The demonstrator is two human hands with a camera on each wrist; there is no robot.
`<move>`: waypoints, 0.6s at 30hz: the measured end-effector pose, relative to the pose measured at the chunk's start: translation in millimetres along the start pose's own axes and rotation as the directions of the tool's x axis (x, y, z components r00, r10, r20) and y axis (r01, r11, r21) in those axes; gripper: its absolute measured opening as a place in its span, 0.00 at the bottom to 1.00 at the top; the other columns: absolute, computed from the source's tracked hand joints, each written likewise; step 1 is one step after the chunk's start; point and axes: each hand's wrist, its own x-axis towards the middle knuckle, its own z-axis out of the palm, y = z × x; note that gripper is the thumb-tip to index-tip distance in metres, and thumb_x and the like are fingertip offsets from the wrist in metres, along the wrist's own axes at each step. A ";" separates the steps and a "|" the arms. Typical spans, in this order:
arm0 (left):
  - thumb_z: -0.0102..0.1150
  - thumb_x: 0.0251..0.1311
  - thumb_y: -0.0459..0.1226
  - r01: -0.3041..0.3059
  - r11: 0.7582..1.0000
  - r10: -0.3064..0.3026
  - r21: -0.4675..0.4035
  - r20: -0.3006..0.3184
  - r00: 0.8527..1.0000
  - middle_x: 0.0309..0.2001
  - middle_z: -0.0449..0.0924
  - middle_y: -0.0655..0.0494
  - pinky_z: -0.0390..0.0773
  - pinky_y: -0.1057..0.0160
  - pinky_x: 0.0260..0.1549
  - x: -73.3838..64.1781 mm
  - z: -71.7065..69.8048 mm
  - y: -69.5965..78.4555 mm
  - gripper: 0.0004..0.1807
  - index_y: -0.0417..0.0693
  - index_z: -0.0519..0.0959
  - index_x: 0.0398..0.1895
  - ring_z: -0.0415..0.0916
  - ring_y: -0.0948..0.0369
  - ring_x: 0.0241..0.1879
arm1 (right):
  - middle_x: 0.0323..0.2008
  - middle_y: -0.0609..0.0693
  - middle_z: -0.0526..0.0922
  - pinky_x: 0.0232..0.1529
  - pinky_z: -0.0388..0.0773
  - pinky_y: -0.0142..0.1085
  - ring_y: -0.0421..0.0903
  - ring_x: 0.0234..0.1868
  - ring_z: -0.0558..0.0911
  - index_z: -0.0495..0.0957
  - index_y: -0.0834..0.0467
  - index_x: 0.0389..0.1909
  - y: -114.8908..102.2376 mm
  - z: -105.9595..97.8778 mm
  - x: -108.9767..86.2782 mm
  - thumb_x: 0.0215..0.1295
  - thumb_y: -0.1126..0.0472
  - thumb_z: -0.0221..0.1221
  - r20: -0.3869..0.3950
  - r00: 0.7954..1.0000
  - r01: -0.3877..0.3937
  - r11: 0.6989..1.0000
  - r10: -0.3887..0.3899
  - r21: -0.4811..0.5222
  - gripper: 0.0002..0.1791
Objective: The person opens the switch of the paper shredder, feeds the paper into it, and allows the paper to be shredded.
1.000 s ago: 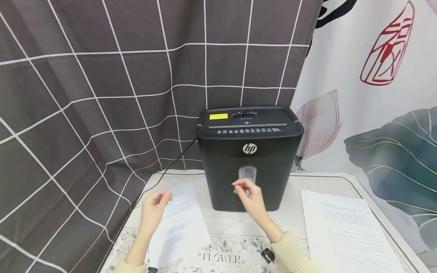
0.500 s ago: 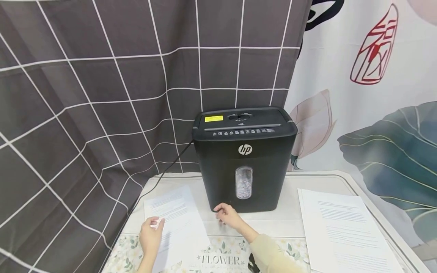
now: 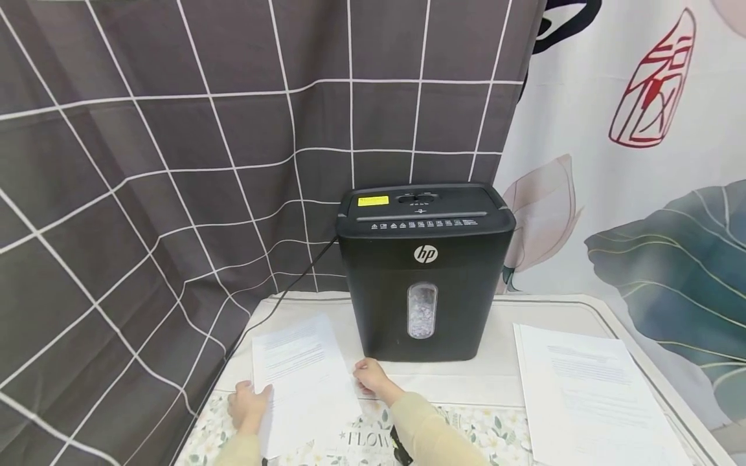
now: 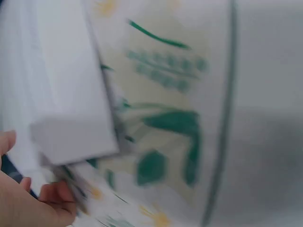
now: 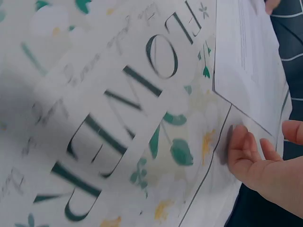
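White printed paper [image 3: 303,388] lies at the left of the table in the head view. At its left edge is my left hand [image 3: 248,406], thumb over the margin; in the left wrist view its loosely bent fingers [image 4: 59,198] sit by the paper's corner [image 4: 75,132], thumb apart from them. My right hand [image 3: 373,377] is beside the paper's right edge, in front of the shredder. In the right wrist view this hand [image 5: 265,158] has half-bent fingers and a spread thumb, close to the sheet's edge [image 5: 246,71], with nothing between them.
A black HP paper shredder [image 3: 379,291] stands at the back middle, shreds showing in its window [image 3: 422,310]. Its cord [image 3: 285,291] runs left. Another stack of printed paper [image 3: 594,401] lies at right. A flowered mat [image 3: 489,427] covers the table front; a gridded curtain [image 3: 233,129] hangs behind.
Both hands have come down from the air to the two sides of the left paper. The right hand has moved left and down, away from the shredder's window.
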 end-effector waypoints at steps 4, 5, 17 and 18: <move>0.55 0.58 0.41 0.053 0.999 -0.053 0.006 -0.006 0.999 0.51 0.60 0.21 0.65 0.38 0.51 3.9 -1.4 0.5 0.33 0.22 0.59 0.56 0.60 0.29 0.53 | 0.20 0.52 0.74 0.14 0.72 0.38 0.44 0.16 0.72 0.72 0.63 0.39 1.5 10.9 5.3 0.61 0.60 0.55 -0.038 0.998 0.050 0.999 -0.051 -0.021 0.11; 0.55 0.57 0.42 0.072 0.997 -0.072 0.007 0.004 0.997 0.51 0.60 0.21 0.65 0.38 0.52 4.3 -1.9 2.2 0.35 0.21 0.58 0.57 0.59 0.29 0.53 | 0.17 0.51 0.72 0.12 0.70 0.36 0.43 0.14 0.71 0.71 0.65 0.39 2.1 14.1 5.9 0.60 0.62 0.54 -0.038 0.996 0.075 0.997 -0.076 -0.024 0.10; 0.62 0.50 0.34 0.205 0.979 -0.201 -0.018 0.136 0.970 0.46 0.65 0.20 0.70 0.42 0.53 1.7 -3.8 15.3 0.45 0.14 0.46 0.60 0.67 0.33 0.50 | 0.21 0.51 0.75 0.19 0.72 0.34 0.41 0.17 0.72 0.64 0.75 0.55 -33.2 27.3 -16.8 0.60 0.64 0.52 0.076 0.993 -0.089 0.996 0.088 0.007 0.25; 0.61 0.51 0.33 0.204 0.979 -0.198 -0.030 0.146 0.969 0.46 0.65 0.20 0.70 0.42 0.54 1.4 -4.5 15.7 0.45 0.14 0.45 0.60 0.67 0.33 0.50 | 0.21 0.51 0.75 0.19 0.72 0.33 0.40 0.17 0.72 0.62 0.76 0.57 -34.7 25.8 -17.5 0.61 0.64 0.52 0.087 0.990 -0.110 0.993 0.107 0.031 0.27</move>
